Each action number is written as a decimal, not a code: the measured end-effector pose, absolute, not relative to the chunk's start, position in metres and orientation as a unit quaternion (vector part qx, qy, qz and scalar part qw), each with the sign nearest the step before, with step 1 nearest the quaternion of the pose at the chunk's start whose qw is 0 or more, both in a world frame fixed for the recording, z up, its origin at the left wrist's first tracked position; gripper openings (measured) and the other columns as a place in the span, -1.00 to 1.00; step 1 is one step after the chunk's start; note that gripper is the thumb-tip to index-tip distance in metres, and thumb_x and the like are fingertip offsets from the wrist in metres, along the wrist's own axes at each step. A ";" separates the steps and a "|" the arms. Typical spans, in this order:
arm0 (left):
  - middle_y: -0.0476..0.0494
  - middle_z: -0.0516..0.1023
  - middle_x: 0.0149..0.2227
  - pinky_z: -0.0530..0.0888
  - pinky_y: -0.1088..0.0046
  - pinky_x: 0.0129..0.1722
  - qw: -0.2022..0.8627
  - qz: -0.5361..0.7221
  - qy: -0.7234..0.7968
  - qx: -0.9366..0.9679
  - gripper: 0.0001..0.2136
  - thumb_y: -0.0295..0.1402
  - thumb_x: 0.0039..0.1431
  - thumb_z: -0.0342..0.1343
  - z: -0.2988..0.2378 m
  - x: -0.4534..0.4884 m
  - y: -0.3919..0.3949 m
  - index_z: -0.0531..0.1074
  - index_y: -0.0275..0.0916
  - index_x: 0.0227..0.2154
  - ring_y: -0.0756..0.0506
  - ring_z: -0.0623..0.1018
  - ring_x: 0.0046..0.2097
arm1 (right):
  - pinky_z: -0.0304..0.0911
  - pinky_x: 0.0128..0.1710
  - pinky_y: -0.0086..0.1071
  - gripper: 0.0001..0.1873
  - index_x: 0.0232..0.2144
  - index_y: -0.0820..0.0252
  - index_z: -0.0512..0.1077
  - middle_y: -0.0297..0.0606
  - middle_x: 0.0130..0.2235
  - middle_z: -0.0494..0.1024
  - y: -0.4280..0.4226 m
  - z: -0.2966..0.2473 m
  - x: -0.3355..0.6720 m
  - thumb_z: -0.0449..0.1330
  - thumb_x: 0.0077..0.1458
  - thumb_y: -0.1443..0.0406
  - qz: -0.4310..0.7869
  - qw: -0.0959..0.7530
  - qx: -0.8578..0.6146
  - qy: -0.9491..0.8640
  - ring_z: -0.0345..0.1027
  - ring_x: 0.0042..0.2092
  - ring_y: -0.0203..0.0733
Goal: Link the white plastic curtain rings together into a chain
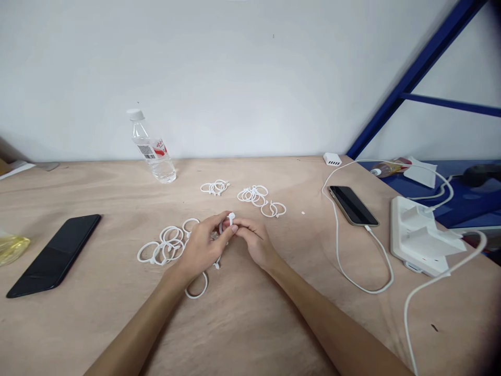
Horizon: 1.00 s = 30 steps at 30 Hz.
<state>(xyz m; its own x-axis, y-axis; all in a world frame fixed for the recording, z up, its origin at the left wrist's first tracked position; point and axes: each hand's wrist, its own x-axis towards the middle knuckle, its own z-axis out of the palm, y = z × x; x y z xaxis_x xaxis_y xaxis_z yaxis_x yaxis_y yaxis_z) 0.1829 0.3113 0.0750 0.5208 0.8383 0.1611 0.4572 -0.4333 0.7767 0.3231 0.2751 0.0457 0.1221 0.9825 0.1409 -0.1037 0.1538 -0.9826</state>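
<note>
Both hands meet over the middle of the wooden table (242,324). My left hand (201,245) pinches a white plastic ring (231,216), partly hidden by the fingers. The fingertips of my right hand (255,241) close on the same ring from the other side. Beside and under my left hand lies a loose pile of white rings (168,245), and one more ring (197,286) lies nearer the front. Farther back are a small group of rings (214,187), a larger cluster (252,195) and a pair (273,209).
A water bottle (152,149) stands at the back left. A large black phone (55,256) lies left, near a yellowish clear item (11,248). On the right are a charging phone (353,204), its white cable (338,261), a power strip (418,237) and a small white hub (332,159).
</note>
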 end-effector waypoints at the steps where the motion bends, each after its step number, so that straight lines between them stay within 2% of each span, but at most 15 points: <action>1: -0.07 0.55 -0.35 0.40 0.42 -0.27 0.311 0.274 0.404 0.816 -0.72 -0.24 0.18 0.02 0.076 0.183 0.310 0.44 -0.27 -0.15 -0.06 0.50 -0.34 | 0.29 -0.24 -0.33 -0.81 -0.43 0.15 0.56 -0.32 -0.41 0.57 0.276 0.045 0.323 0.12 -0.02 0.32 0.448 0.607 -0.473 -0.456 0.41 -0.30 -0.18; 3: -0.05 0.53 -0.39 0.39 0.45 -0.30 0.260 0.272 0.394 0.839 -0.78 -0.25 0.19 0.00 0.077 0.184 0.309 0.44 -0.26 -0.23 -0.04 0.47 -0.38 | 0.29 -0.31 -0.36 -0.83 -0.41 0.15 0.53 -0.33 -0.45 0.55 0.277 0.045 0.324 0.15 -0.01 0.27 0.426 0.638 -0.487 -0.418 0.39 -0.37 -0.22; 5: -0.07 0.53 -0.38 0.39 0.44 -0.29 0.238 0.269 0.381 0.852 -0.77 -0.25 0.20 -0.02 0.075 0.184 0.308 0.44 -0.25 -0.22 -0.04 0.47 -0.37 | 0.30 -0.32 -0.36 -0.83 -0.37 0.16 0.52 -0.33 -0.45 0.54 0.278 0.045 0.324 0.18 0.00 0.23 0.417 0.647 -0.483 -0.417 0.40 -0.38 -0.23; 9: -0.12 0.54 -0.34 0.42 0.41 -0.32 0.235 0.251 0.384 0.857 -0.69 -0.24 0.20 -0.02 0.069 0.184 0.306 0.40 -0.25 -0.06 -0.06 0.48 -0.38 | 0.31 -0.29 -0.36 -0.84 -0.38 0.17 0.53 -0.28 -0.38 0.57 0.278 0.046 0.324 0.20 0.01 0.22 0.399 0.630 -0.479 -0.462 0.42 -0.32 -0.22; 12: -0.11 0.55 -0.34 0.42 0.43 -0.38 0.243 0.244 0.402 0.848 -0.63 -0.22 0.18 0.01 0.067 0.183 0.305 0.37 -0.25 0.01 -0.06 0.49 -0.42 | 0.31 -0.30 -0.36 -0.84 -0.45 0.19 0.52 -0.28 -0.41 0.57 0.278 0.044 0.324 0.20 0.03 0.22 0.396 0.622 -0.491 -0.464 0.42 -0.33 -0.21; 19: -0.06 0.56 -0.39 0.41 0.43 -0.34 0.247 0.233 0.374 0.863 -0.77 -0.29 0.16 0.01 0.079 0.180 0.310 0.48 -0.23 -0.19 -0.07 0.49 -0.39 | 0.27 -0.32 -0.39 -0.78 -0.56 0.22 0.47 -0.30 -0.50 0.52 0.277 0.041 0.325 0.19 0.04 0.23 0.397 0.604 -0.498 -0.480 0.38 -0.40 -0.25; 22: -0.06 0.59 -0.29 0.41 0.36 -0.20 0.234 0.201 0.366 0.878 -0.76 -0.39 0.08 0.02 0.083 0.172 0.315 0.50 -0.16 -0.21 -0.12 0.52 -0.27 | 0.23 -0.36 -0.40 -0.78 -0.56 0.23 0.49 -0.30 -0.51 0.51 0.277 0.044 0.324 0.19 0.03 0.22 0.392 0.595 -0.505 -0.487 0.35 -0.41 -0.25; 25: -0.04 0.59 -0.17 0.33 0.21 0.01 0.190 0.143 0.361 0.902 -0.67 -0.52 -0.07 0.00 0.086 0.160 0.320 0.54 -0.09 -0.27 -0.19 0.49 -0.08 | 0.16 -0.45 -0.43 -0.76 -0.61 0.23 0.46 -0.35 -0.56 0.44 0.277 0.047 0.322 0.18 0.01 0.22 0.372 0.587 -0.528 -0.488 0.26 -0.47 -0.29; 28: 0.00 0.55 -0.07 0.28 0.12 0.08 0.156 0.117 0.354 0.914 -0.70 -0.48 -0.08 0.02 0.088 0.153 0.329 0.57 -0.01 -0.35 -0.22 0.43 0.01 | 0.10 -0.50 -0.45 -0.76 -0.60 0.23 0.46 -0.38 -0.59 0.37 0.276 0.048 0.320 0.18 0.00 0.21 0.373 0.570 -0.535 -0.500 0.19 -0.51 -0.32; 30: -0.02 0.52 -0.03 0.29 0.13 0.08 0.140 0.138 0.356 0.914 -0.74 -0.41 -0.04 0.03 0.089 0.154 0.341 0.57 -0.02 -0.33 -0.23 0.41 0.03 | 0.08 -0.51 -0.46 -0.77 -0.58 0.23 0.47 -0.40 -0.60 0.35 0.276 0.048 0.319 0.18 0.00 0.21 0.377 0.566 -0.533 -0.503 0.16 -0.51 -0.34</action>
